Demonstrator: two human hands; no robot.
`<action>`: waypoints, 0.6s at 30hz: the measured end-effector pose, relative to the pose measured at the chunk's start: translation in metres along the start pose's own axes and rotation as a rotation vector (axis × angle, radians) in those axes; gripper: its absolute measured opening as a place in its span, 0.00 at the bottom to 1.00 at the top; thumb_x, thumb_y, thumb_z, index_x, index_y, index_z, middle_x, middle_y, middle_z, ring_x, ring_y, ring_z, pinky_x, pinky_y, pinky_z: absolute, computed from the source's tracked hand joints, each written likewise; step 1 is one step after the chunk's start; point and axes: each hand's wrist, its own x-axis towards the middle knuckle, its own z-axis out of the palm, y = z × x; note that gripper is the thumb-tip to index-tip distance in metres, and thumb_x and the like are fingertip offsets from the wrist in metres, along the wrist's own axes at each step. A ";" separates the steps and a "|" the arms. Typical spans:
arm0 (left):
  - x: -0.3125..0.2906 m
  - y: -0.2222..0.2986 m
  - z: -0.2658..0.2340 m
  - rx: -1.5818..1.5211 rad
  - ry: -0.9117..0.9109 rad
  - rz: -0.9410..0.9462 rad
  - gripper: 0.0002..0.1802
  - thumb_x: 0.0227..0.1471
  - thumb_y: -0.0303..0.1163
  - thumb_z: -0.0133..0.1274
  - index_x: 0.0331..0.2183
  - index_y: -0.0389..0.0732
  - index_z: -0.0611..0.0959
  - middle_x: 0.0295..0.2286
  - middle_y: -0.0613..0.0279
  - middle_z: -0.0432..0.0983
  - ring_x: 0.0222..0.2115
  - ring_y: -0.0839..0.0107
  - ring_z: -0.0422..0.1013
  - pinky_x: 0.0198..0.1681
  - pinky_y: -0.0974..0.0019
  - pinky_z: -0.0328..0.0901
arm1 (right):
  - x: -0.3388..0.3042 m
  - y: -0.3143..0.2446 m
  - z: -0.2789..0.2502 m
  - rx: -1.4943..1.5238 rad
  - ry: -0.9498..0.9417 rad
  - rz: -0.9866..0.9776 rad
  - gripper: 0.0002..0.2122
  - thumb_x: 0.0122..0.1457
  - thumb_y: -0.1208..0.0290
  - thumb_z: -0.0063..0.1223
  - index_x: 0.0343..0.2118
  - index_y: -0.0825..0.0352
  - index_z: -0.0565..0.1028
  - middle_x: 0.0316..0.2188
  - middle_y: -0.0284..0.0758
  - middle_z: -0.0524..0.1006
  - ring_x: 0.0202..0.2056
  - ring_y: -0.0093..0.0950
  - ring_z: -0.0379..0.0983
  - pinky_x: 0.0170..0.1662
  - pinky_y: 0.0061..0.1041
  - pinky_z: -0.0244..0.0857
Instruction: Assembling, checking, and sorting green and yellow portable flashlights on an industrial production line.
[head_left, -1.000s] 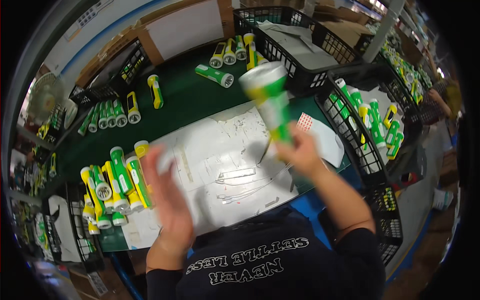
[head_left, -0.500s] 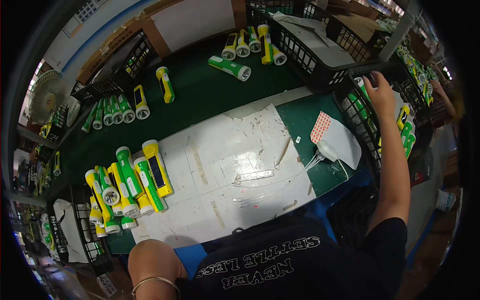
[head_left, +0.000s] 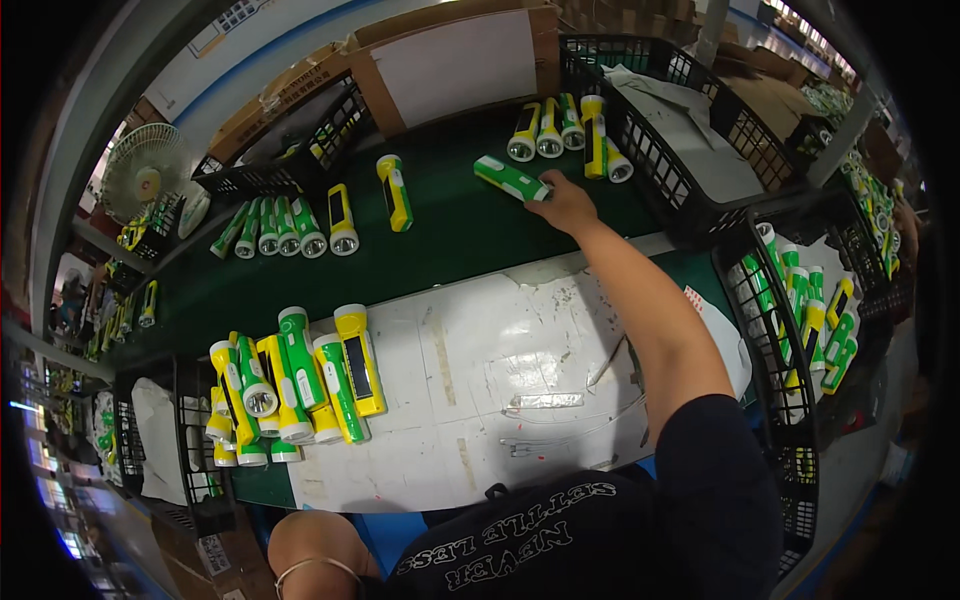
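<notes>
right hand: torch grasped by one end, toward worktop far edge | left hand: out of view, can't tell | barrel better gripped tbh

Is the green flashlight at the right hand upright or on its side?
On its side: the flashlight stretches lengthwise over the green table, right hand at one end; whether lifted, cannot tell.

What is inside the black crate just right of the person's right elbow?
Green and yellow flashlights, with a pale sheet, lie in the crate; whatever they cover cannot be seen.
</notes>
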 end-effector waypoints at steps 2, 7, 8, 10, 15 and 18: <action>-0.020 -0.006 0.001 -0.615 0.137 -0.073 0.24 0.49 0.49 0.48 0.48 0.56 0.72 0.50 0.69 0.63 0.50 0.65 0.60 0.45 0.56 0.54 | -0.016 0.011 -0.017 0.263 -0.155 -0.097 0.27 0.41 0.58 0.63 0.46 0.59 0.70 0.40 0.39 0.74 0.41 0.32 0.71 0.44 0.29 0.64; -0.103 -0.027 -0.040 0.467 -0.699 -1.375 0.32 0.50 0.46 0.49 0.52 0.37 0.65 0.48 0.47 0.61 0.49 0.56 0.60 0.56 0.59 0.50 | -0.121 -0.056 -0.079 0.797 -0.879 -0.272 0.24 0.44 0.75 0.62 0.47 0.65 0.68 0.40 0.33 0.73 0.38 0.18 0.70 0.37 0.15 0.65; -0.141 -0.018 -0.040 0.255 -0.709 -1.660 0.31 0.52 0.42 0.49 0.53 0.37 0.63 0.47 0.50 0.63 0.47 0.59 0.63 0.53 0.63 0.55 | -0.141 -0.072 -0.092 0.768 -0.983 -0.292 0.24 0.44 0.76 0.61 0.48 0.64 0.69 0.40 0.30 0.72 0.28 0.11 0.68 0.26 0.08 0.60; -0.180 -0.004 -0.019 -0.643 -0.086 -2.285 0.29 0.56 0.44 0.44 0.53 0.37 0.62 0.42 0.52 0.68 0.41 0.67 0.69 0.40 0.69 0.66 | -0.171 -0.075 -0.101 0.656 -1.041 -0.361 0.25 0.45 0.75 0.61 0.49 0.62 0.69 0.39 0.26 0.72 0.16 0.06 0.50 0.20 0.08 0.46; -0.210 0.030 0.004 -1.120 0.340 -2.292 0.27 0.57 0.46 0.40 0.50 0.34 0.66 0.39 0.51 0.71 0.35 0.61 0.72 0.38 0.61 0.68 | -0.208 -0.050 -0.076 0.798 -0.893 -0.297 0.25 0.48 0.73 0.60 0.51 0.64 0.67 0.40 0.29 0.70 0.31 0.13 0.62 0.35 0.12 0.59; -0.209 0.034 0.002 -0.929 0.167 -2.435 0.25 0.58 0.47 0.37 0.48 0.36 0.67 0.39 0.52 0.72 0.34 0.66 0.72 0.35 0.64 0.70 | -0.222 -0.045 -0.067 0.773 -0.858 -0.236 0.24 0.49 0.70 0.59 0.51 0.64 0.67 0.42 0.33 0.71 0.43 0.20 0.65 0.40 0.16 0.62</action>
